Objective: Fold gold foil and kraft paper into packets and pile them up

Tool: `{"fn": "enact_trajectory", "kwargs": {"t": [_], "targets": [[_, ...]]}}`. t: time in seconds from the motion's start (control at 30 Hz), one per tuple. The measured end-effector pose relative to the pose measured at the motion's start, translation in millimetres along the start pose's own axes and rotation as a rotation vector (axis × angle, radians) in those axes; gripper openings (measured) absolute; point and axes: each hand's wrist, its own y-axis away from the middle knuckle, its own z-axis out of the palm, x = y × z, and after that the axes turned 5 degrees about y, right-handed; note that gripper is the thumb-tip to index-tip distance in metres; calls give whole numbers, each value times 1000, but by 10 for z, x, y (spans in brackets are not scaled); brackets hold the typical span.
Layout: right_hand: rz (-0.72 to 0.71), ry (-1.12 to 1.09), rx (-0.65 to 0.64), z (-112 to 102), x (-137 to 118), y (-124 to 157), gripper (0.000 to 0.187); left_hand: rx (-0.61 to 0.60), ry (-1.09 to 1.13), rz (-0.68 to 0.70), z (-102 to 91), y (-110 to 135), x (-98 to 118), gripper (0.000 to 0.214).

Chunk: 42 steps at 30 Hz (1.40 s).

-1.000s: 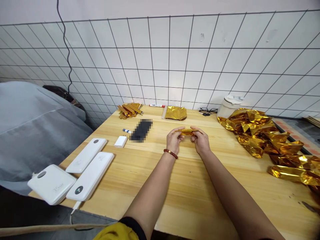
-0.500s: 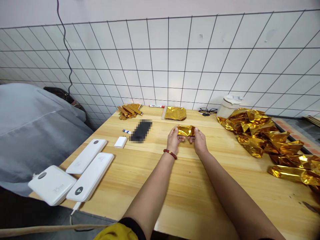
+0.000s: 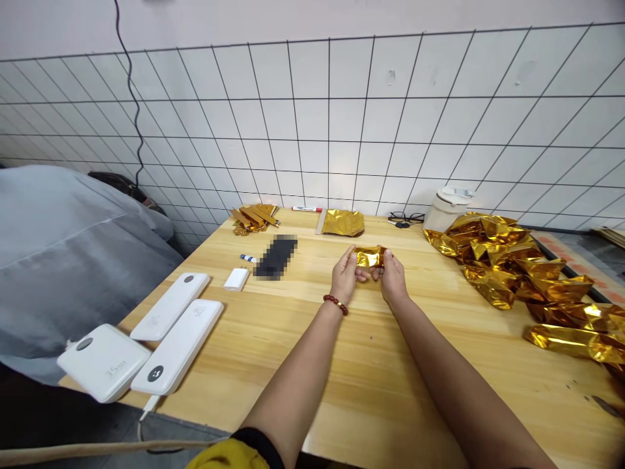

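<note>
Two ends of gold wrapper (image 3: 370,258) pinched in head view: left hand (image 3: 344,277), right hand (image 3: 394,279), both closed on it, likely to stretch it flat. Wrapper left of cup (image 3: 446,208), apart; foil heap (image 3: 544,285) right of cup, perhaps leaving hands room.

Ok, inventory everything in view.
Held foil: 1, gold, centre
Foil pieces: several, gold, right
Strips: several, gold, back
Packet: 1, gold, back
Marker: 1, white, back
Glasses: 1, black, back
Cup: 1, cream, back
Pixelated object: 1, black, left
Small stick: 1, blue, left
Adapter: 1, white, left
Blocks: 3, white, front left
Fabric: 1, grey, left
Wall: 1, white, back
Table: 1, tan, middle
Bracelet: 1, red, worn left
Left hand: 1, bare, centre
Right hand: 1, bare, centre
</note>
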Motion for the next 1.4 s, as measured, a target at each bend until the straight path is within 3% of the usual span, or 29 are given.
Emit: {"fn": "enact_trajectory", "kwargs": {"t": [0.27, 0.67, 0.9, 1.0, 1.2, 1.4], "targets": [[-84, 162, -172, 28, -42, 94, 59, 104, 105, 5, -14, -33, 72, 57], [45, -88, 9, -14, -53, -23, 65, -177, -7, -2, -3, 11, 69, 53], [-23, 74, -107, 27, -62, 66, 55, 53, 149, -28, -45, -53, 112, 53], [-49, 116, -112, 41, -79, 93, 52, 70, 190, -16, -70, -77, 129, 56], [-85, 68, 54, 13, -41, 27, 50, 75, 232, -50, -54, -47, 163, 61], [-108, 110, 184, -66, 23, 9, 53, 311, 276, 1, -109, -107, 178, 36]]}}
